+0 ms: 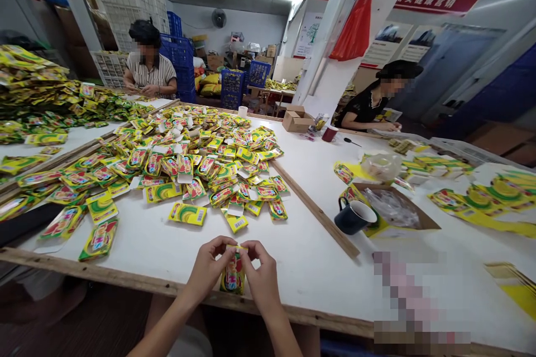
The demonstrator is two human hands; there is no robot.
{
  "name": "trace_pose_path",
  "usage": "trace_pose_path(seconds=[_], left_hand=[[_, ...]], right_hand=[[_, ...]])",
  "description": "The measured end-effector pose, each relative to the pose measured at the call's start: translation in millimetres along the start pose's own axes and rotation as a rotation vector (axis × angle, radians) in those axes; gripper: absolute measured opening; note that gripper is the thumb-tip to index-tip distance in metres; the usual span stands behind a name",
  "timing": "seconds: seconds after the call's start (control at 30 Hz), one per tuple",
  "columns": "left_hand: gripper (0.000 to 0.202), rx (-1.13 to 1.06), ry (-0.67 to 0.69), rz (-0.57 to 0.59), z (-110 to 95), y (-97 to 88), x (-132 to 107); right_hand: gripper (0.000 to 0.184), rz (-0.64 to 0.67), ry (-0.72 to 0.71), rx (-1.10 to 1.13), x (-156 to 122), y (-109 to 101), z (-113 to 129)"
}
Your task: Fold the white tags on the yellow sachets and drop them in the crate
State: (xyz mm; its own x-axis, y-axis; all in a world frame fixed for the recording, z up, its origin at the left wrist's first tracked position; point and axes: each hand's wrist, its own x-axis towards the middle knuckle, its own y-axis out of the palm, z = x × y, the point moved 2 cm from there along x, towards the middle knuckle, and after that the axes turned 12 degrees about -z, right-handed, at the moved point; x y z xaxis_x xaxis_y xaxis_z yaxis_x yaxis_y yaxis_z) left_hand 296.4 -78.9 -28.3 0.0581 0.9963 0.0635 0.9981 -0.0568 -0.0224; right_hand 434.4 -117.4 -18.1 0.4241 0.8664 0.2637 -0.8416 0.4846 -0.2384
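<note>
At the table's front edge, my left hand (212,264) and my right hand (258,268) pinch the top end of a small yellow-green carton (233,274) between thumbs and fingers. The carton stands or leans with its colourful printed face toward me. Just beyond my hands spreads a big heap of similar small cartons (205,162), some with white end flaps standing out. A single yellow carton (187,214) lies at the heap's near edge, and another carton (98,239) rests further left by the table edge.
A wooden strip (316,209) runs along the heap's right side. Right of it are a dark mug (353,216), a yellow box with clear plastic (393,209) and flat printed card sheets (486,206). Two people (151,70) (374,103) sit across the table. Another pile (37,89) rises at left.
</note>
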Motion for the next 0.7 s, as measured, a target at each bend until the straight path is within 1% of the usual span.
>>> trace_pose_path(seconds=[0.13, 0.3, 0.4, 0.47, 0.5, 0.53, 0.57, 0.63, 0.7], left_hand=[[0.023, -0.011, -0.005, 0.02, 3.8, -1.4, 0.2], [0.023, -0.008, 0.002, 0.107, 12.2, -7.9, -4.7], [0.021, 0.005, 0.02, 0.114, 10.8, -6.6, -8.7], [0.021, 0.041, 0.062, 0.112, 7.3, -6.6, -9.5], [0.022, 0.079, 0.093, 0.106, 5.6, -8.8, -8.1], [0.024, 0.132, 0.128, 0.087, 4.2, -13.5, -4.6], [0.027, 0.198, 0.169, 0.055, 3.4, -20.9, 1.2], [0.034, 0.359, 0.257, -0.039, 3.8, -43.7, 19.8], [0.042, 0.553, 0.356, -0.088, 6.6, -71.7, 44.4]], right_hand=[[0.016, 0.028, 0.005, 0.045, 1.0, -3.2, 2.4], [0.017, 0.075, 0.041, 0.124, -5.5, -4.1, -6.8], [0.017, 0.085, 0.054, 0.137, -8.3, 0.5, -9.1], [0.018, 0.083, 0.037, 0.119, -9.0, -3.8, -6.3], [0.019, 0.07, 0.025, 0.098, -9.0, -11.7, -4.0], [0.021, 0.041, 0.015, 0.064, -8.8, -24.8, -1.6], [0.023, 0.002, 0.009, 0.014, -8.3, -43.2, 0.5], [0.027, -0.088, 0.006, -0.127, -6.5, -93.2, 3.4], [0.027, -0.083, -0.012, -0.306, -3.9, -147.6, 4.5]])
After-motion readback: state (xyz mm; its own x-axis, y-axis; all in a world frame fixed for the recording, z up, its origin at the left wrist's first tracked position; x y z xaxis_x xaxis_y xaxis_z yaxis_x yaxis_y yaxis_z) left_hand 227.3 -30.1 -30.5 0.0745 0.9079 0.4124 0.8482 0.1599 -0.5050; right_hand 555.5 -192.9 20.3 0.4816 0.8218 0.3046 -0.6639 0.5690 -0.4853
